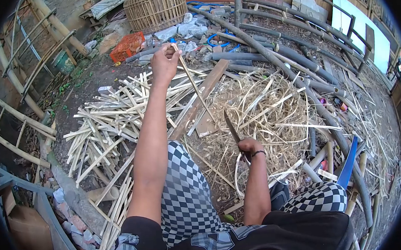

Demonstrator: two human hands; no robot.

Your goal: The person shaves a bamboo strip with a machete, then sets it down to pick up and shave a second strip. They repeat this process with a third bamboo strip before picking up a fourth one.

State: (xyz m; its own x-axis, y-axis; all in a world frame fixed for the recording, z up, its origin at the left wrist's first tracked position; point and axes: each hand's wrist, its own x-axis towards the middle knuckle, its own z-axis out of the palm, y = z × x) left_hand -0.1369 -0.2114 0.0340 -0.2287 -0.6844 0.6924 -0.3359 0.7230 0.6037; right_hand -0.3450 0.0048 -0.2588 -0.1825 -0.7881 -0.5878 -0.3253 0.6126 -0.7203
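My left hand [163,65] is raised ahead of me, its fingers pinched around the upper end of a thin bamboo strip [193,83]. The strip slants down to the right, its lower end near a small flat board [205,125]. Lower and to the right, my right hand [251,148] is closed around the handle of a knife [232,126]. The dark blade points up and away from me, apart from the strip. Beneath the strip lies a wooden plank [203,97]. Several split bamboo strips [102,118] are heaped left of it, and curly bamboo shavings [270,120] spread to the right.
A blue-bladed tool [348,163] stands right of my checkered knee. Bamboo poles [270,55] run along the right side. At the back are a woven bamboo basket [155,9], an orange crate [127,47] and rubble [189,28]. A bamboo frame [17,91] stands left.
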